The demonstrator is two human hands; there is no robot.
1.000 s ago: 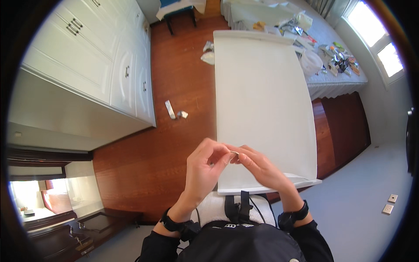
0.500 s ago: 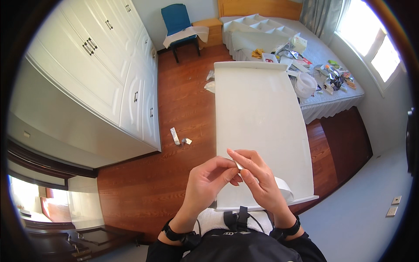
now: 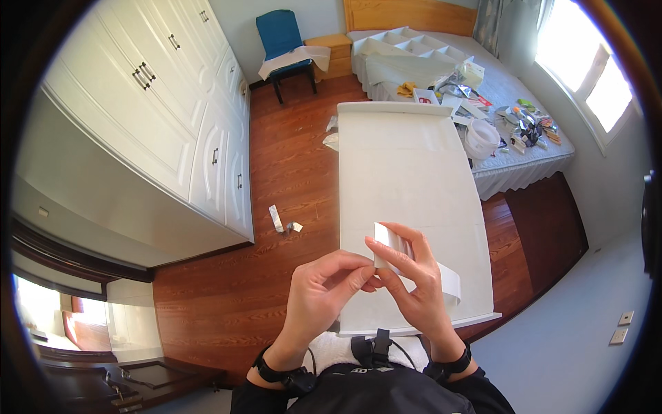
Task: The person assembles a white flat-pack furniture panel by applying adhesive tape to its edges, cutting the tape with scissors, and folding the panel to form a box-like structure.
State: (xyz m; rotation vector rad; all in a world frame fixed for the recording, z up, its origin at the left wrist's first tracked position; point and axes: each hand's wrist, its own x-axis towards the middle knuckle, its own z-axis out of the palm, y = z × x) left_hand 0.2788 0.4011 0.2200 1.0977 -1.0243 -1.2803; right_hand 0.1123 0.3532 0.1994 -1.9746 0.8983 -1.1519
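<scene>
A long white strip (image 3: pixel 449 283), flat and flexible, runs through my right hand (image 3: pixel 414 284); its tail curls out to the right of that hand. My right thumb and fingers grip it near one end, and that end stands up between the fingers. With thumb and forefinger pinched together, my left hand (image 3: pixel 325 281) meets the strip's lower corner; the fingertips cover whatever small part they hold. Both hands are above the near part of a large white panel (image 3: pixel 407 165), which has a raised lip at its far end and another along its near edge.
White cabinets (image 3: pixel 138 103) line the left side. Scraps (image 3: pixel 276 218) lie on the wooden floor (image 3: pixel 289 159). Beyond the panel, a bed (image 3: pixel 510 165) carries a white divided frame (image 3: pixel 414 43), a white bucket (image 3: pixel 481 138) and assorted small items. A blue chair (image 3: pixel 279 33) stands at the back.
My right hand has turned and its fingers have lifted, so the strip's broad white face now shows between them. The left hand keeps its pinch in nearly the same place.
</scene>
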